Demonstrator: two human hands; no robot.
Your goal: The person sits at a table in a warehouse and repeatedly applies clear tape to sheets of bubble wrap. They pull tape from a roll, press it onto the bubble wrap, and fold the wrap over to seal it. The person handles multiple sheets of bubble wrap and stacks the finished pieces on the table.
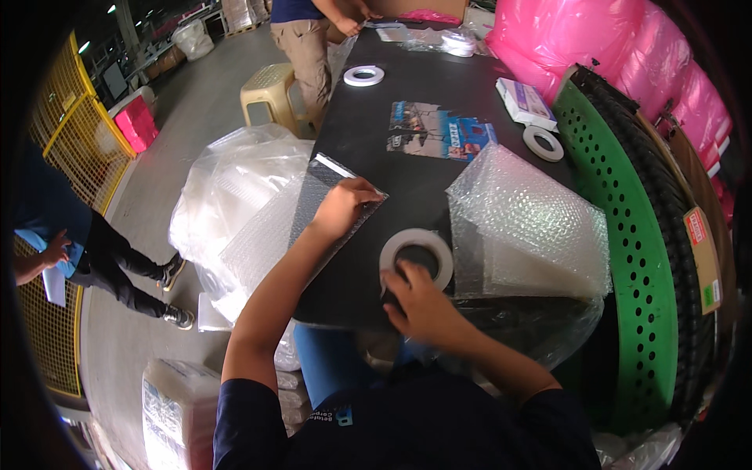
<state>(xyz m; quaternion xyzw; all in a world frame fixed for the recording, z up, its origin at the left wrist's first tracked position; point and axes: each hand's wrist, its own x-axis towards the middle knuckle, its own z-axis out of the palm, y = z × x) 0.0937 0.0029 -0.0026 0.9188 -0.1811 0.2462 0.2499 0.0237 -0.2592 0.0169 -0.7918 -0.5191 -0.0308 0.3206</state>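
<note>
Tape, a white ring-shaped roll (416, 256), lies flat on the black worktop (407, 168) under the right hand (421, 301), fingers grasping its near rim; left hand (341, 207), farther off, presses flat on a bubble-wrap pouch (333, 205).

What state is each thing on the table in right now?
Bubble bag: flat, pressed by left hand.
Tape roll: flat, right hand on it.
Bubble bag stack: piled, untouched.
Far tape rolls: flat, untouched.
Booklets: closed, flat on table.
</note>
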